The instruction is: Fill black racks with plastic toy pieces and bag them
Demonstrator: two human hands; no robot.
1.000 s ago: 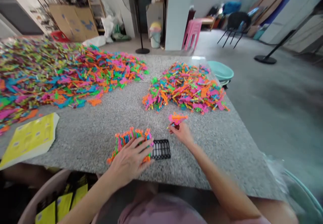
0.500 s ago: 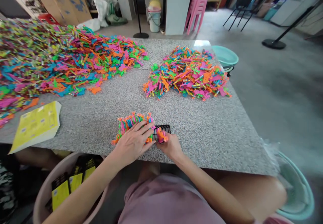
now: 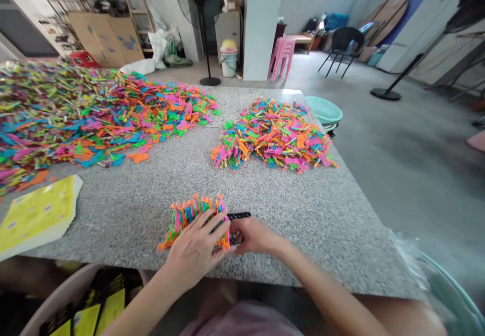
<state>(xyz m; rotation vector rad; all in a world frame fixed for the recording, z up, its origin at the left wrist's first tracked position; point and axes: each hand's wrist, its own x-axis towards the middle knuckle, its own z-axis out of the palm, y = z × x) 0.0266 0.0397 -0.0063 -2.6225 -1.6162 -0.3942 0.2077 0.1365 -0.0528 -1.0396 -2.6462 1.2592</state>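
My left hand (image 3: 197, 247) lies with its fingers stretched across a packed row of small bright plastic toys (image 3: 184, 222), pressing on the row's right part. The toys are orange, pink, green and blue, standing side by side. From the right end of the row sticks out a black plastic lattice tray (image 3: 240, 215). My right hand (image 3: 253, 236) is at this end, its fingers curled in against the last toys and the tray. Whatever is between its fingertips is hidden.
A loose pile of similar toys (image 3: 273, 134) lies ahead, a much larger heap (image 3: 113, 118) at left. Yellow printed sheets (image 3: 40, 212) are stacked near the left edge. Below stands a tub (image 3: 56, 300) holding black-and-yellow packs. A turquoise basin (image 3: 324, 109) is beyond the table (image 3: 303, 235).
My right hand has moved left against the end of the row; the orange and pink toy it held is no longer visible in it. My left hand stays on the row. The view has tilted up.
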